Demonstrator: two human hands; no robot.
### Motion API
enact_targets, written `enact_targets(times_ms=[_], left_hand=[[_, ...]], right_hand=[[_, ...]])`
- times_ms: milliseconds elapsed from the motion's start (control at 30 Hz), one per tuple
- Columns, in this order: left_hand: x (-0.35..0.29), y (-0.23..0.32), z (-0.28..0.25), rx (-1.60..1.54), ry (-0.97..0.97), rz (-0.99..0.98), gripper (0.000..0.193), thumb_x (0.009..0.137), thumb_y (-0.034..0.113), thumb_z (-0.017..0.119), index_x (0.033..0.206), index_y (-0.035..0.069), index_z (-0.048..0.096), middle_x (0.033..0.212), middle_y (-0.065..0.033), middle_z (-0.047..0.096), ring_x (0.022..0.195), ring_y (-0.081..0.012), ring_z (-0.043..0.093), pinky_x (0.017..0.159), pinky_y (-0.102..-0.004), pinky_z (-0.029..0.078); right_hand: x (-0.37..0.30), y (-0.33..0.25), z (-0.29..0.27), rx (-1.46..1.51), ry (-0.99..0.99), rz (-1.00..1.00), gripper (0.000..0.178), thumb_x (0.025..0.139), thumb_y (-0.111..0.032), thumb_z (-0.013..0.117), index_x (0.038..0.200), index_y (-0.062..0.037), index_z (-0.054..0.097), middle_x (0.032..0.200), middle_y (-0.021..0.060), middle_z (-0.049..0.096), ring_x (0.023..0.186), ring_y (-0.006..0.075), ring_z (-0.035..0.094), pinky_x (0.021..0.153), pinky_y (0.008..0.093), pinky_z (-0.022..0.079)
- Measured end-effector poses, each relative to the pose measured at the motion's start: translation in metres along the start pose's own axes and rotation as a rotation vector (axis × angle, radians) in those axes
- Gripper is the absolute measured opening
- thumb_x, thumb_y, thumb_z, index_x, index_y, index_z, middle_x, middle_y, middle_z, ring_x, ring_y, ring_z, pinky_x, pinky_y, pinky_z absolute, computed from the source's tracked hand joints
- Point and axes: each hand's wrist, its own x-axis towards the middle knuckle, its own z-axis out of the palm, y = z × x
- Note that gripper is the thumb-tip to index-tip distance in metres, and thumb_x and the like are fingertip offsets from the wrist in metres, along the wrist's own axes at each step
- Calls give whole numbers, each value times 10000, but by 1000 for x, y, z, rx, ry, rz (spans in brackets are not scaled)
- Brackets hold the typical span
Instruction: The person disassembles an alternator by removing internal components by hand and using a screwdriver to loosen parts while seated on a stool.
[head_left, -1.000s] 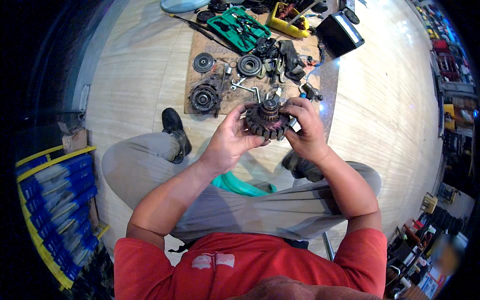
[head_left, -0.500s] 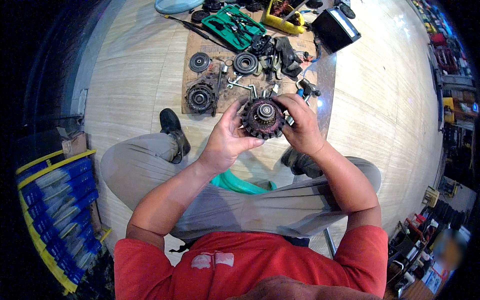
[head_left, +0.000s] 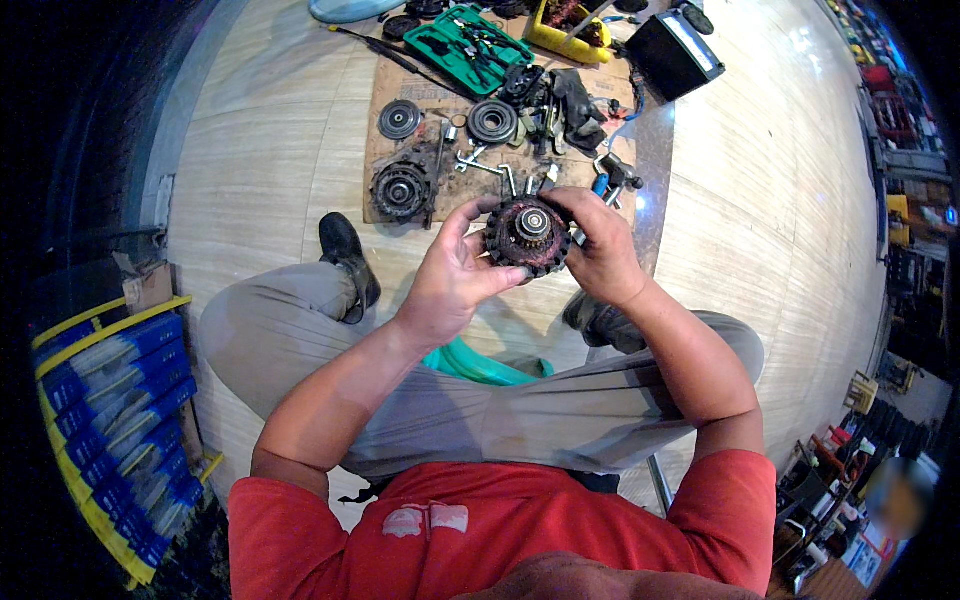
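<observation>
Above the floor between my knees, both hands hold a rotor (head_left: 529, 236), a dark round part with a toothed rim, reddish-brown middle and a bright bearing on its shaft. My left hand (head_left: 464, 262) grips it from the left, thumb along the lower rim and fingers partly hidden behind. My right hand (head_left: 603, 245) is closed round its right side, fingers on the upper and right rim. The bearing end faces up toward me. Just beyond lie several metal wrenches (head_left: 485, 168) and a dark round housing (head_left: 401, 190) on a stained cardboard sheet (head_left: 392, 88).
Farther on the cardboard are two pulley-like discs (head_left: 491, 122), dark gloves (head_left: 575, 110) and an open green tool case (head_left: 470, 50). A yellow container (head_left: 570, 38) and a black battery (head_left: 672, 58) stand beyond. A green curved thing (head_left: 485, 364) lies below my hands; a blue-and-yellow rack (head_left: 120, 430) stands left.
The rotor has tilted slightly in my hands, and my left thumb has shifted a little along its lower rim. Both hands keep their hold.
</observation>
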Motion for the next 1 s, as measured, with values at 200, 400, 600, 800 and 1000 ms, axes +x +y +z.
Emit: enact_targets(times_ms=[200,400,600,800,1000], left_hand=[[0,-3,-2,29,93,51,771,770,-160,627,1423,59,279,1297,-181,507,1210,-269,546,1033,-404,470],[4,-2,-3,77,132,118,816,787,-131,625,1476,-4,206,1344,-178,477,1196,-233,553,1030,-352,458],[6,-1,-2,100,160,140,794,783,-134,625,1471,-25,242,1362,-164,467,1219,-231,537,1031,-344,455],[8,-5,-2,106,165,107,798,758,-160,607,1465,27,287,1376,-140,469,1239,-240,526,1042,-366,460],[7,-5,-1,97,158,104,790,766,-151,616,1465,23,290,1374,-143,470,1235,-236,524,1043,-371,457]], right_hand=[[7,-6,-1,-70,0,164,574,720,75,630,1270,-25,503,1142,215,583,1056,412,569,905,441,478],[10,-14,-16,-144,120,190,247,842,-45,662,1076,2,599,918,191,615,840,389,615,724,422,499],[2,-36,-16,-136,6,1,215,805,-56,708,992,-5,614,891,163,620,790,355,619,661,416,507],[-7,-31,-6,-143,-42,-7,315,789,-126,738,1052,-18,603,921,155,609,785,354,618,653,429,513],[-7,-32,-4,-139,-28,25,285,795,-141,740,1012,-19,601,861,152,595,771,356,612,637,439,505]])
